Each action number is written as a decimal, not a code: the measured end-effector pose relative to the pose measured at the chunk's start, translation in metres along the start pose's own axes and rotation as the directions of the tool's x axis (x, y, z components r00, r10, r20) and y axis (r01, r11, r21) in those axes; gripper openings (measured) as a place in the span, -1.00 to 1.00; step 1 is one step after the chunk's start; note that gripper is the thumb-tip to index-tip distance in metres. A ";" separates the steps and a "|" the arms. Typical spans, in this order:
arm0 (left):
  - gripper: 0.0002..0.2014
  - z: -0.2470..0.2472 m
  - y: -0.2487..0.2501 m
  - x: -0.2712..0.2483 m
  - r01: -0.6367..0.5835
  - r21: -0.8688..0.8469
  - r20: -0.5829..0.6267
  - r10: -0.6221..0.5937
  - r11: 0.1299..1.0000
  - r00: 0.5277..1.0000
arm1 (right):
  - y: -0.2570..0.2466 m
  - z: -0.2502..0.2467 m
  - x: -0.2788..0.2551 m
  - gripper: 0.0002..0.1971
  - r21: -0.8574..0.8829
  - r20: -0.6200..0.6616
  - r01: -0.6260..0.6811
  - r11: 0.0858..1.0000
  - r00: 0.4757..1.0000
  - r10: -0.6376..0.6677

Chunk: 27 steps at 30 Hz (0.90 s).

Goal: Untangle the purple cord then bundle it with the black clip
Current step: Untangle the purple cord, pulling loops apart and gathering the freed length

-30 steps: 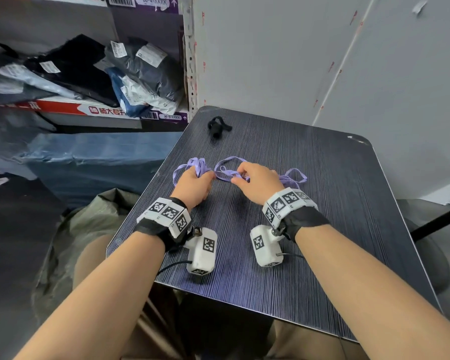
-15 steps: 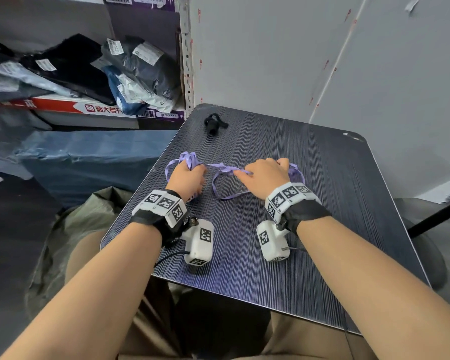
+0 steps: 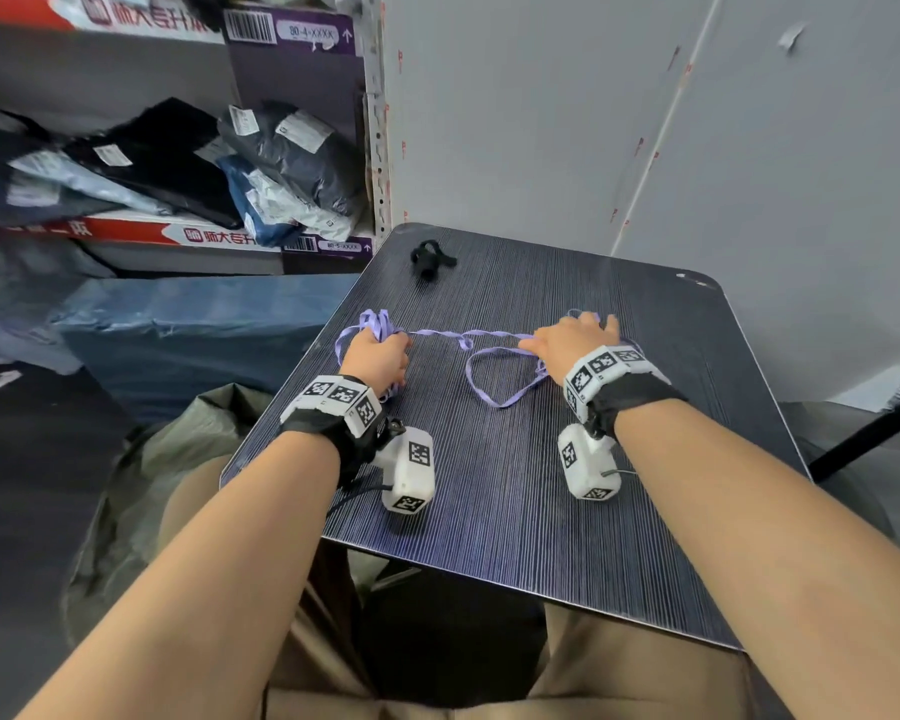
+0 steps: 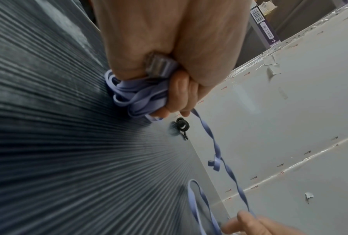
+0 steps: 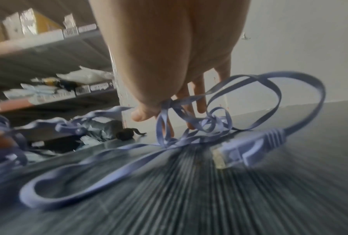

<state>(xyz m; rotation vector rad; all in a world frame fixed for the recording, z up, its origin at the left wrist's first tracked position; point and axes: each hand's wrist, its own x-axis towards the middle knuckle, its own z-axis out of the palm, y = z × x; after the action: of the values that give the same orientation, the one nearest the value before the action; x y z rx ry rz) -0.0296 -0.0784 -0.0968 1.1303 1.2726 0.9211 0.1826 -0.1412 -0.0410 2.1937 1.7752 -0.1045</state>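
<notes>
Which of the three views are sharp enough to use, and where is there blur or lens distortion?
Head view: sharp, evenly lit, wide-angle bending at the edges; purple cord and black clip are clear. Left wrist view: crisp on the left hand gripping the cord; the table stripes fan out. Right wrist view: motion-blurred, worst on the cord plug and foreground loop.
</notes>
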 end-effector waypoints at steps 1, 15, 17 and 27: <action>-0.83 0.000 0.000 -0.001 0.002 0.002 -0.003 -0.002 1.000 1.000 | 0.000 0.002 0.002 -0.59 -0.034 0.006 -0.022 0.999 1.000 0.022; -0.81 0.001 0.000 -0.005 -0.067 0.188 -0.068 0.081 0.980 0.994 | -0.075 -0.020 0.000 -0.65 0.339 -0.433 0.327 0.882 0.887 -0.163; -0.76 0.001 -0.002 -0.004 -0.076 0.148 -0.061 0.086 0.986 0.994 | -0.087 -0.020 0.001 -0.70 0.463 -0.383 0.373 0.804 0.902 -0.198; -0.74 0.001 -0.003 -0.004 -0.020 0.064 -0.010 0.021 0.998 1.000 | -0.088 -0.001 0.017 -0.88 0.612 -0.229 0.269 0.744 0.960 -0.159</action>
<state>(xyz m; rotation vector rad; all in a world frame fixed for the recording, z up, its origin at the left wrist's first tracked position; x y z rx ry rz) -0.0289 -0.0830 -0.0988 1.1915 1.3089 0.9088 0.1016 -0.1091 -0.0620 2.4648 2.3503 -0.7071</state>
